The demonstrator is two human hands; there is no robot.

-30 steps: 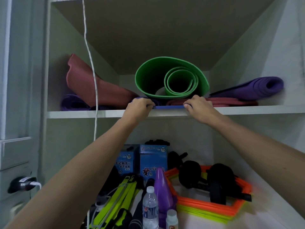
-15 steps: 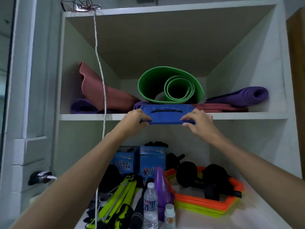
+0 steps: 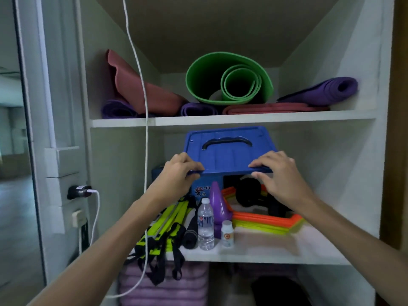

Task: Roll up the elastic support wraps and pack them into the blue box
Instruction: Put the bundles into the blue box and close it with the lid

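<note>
The blue box [image 3: 228,153], lidded and with a dark handle on top, hangs in the air in front of the middle shelf, tilted so its lid faces me. My left hand [image 3: 178,173] grips its near left edge. My right hand [image 3: 276,173] grips its near right edge. No elastic support wraps can be made out.
On the upper shelf [image 3: 231,120] lie rolled mats, one green [image 3: 229,78], others purple and red. The middle shelf holds a water bottle [image 3: 205,224], a purple cone [image 3: 217,206], orange-yellow hexagon rings [image 3: 265,219], neon straps [image 3: 165,224] and small blue cartons. A white cord [image 3: 141,85] hangs at left.
Both hands have pulled the blue box off the upper shelf and lowered it toward me, down to the level of the middle shelf. The view has tilted downward.
</note>
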